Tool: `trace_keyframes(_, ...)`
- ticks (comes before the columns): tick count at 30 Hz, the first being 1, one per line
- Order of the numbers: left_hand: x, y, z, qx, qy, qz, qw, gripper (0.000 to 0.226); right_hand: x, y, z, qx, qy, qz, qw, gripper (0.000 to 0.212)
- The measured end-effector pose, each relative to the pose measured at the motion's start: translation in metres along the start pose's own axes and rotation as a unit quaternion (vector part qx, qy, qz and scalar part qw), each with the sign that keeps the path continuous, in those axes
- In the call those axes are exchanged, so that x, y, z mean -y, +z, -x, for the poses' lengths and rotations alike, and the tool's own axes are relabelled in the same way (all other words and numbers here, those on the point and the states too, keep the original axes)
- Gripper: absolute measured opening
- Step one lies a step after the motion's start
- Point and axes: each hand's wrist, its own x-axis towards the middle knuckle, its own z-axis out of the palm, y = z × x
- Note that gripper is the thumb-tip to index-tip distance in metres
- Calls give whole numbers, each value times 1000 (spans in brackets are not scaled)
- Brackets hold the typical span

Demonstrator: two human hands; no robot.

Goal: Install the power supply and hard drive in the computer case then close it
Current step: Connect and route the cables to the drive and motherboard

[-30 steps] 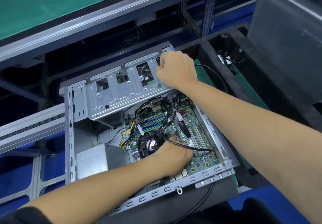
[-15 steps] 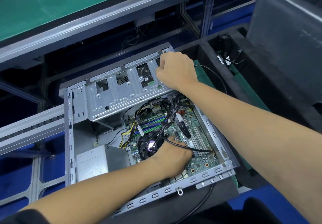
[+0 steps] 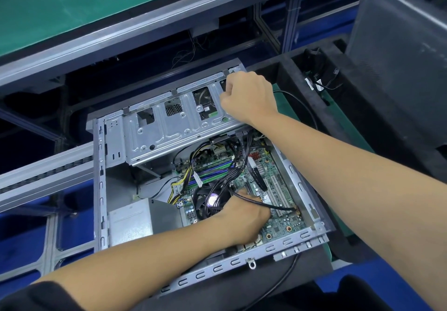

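Note:
The open computer case (image 3: pixel 99 189) lies on its side in front of me. A silver power supply (image 3: pixel 131 223) sits in its near left corner. The metal drive cage (image 3: pixel 169 134) is tilted up over the motherboard (image 3: pixel 278 194). My right hand (image 3: pixel 249 97) grips the cage's far right corner with curled fingers. My left hand (image 3: pixel 244 218) is down inside the case beside the black CPU fan (image 3: pixel 208 202), its fingers curled among the black cables (image 3: pixel 263 204); whether they hold one is hidden. I see no separate hard drive.
A dark side panel (image 3: pixel 396 52) leans at the far right. Black foam trays (image 3: pixel 338 107) hold loose cables to the right of the case. A green-topped bench (image 3: pixel 72 3) runs across the back, and a conveyor rail (image 3: pixel 46 172) passes on the left.
Both hands stay almost where they were. The left hand has shifted slightly among the cables near the fan.

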Motion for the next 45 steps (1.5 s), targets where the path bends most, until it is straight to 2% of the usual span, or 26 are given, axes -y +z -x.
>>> trace_keyframes(9, 3, -4, 3, 5, 14, -4, 1000, 14, 0, 0, 0, 2, 0, 4, 1000, 20)
trace_keyframes(14, 0, -4, 5, -3, 7, -11, 1000, 29, 0, -1, 0, 3, -1, 4, 1000, 20)
trace_keyframes(19, -1, -4, 2, 17, -9, -3, 1000, 14, 0, -1, 1, 3, -1, 6, 1000, 20)
trace_keyframes(35, 2, -2, 1, 19, -22, 13, 999, 16, 0, 0, 0, 0, 0, 5, 1000, 20)
trace_keyframes(45, -1, -2, -1, 21, -30, 12, 999, 9, 0, 1, 0, -5, 0, 14, 1000, 21)
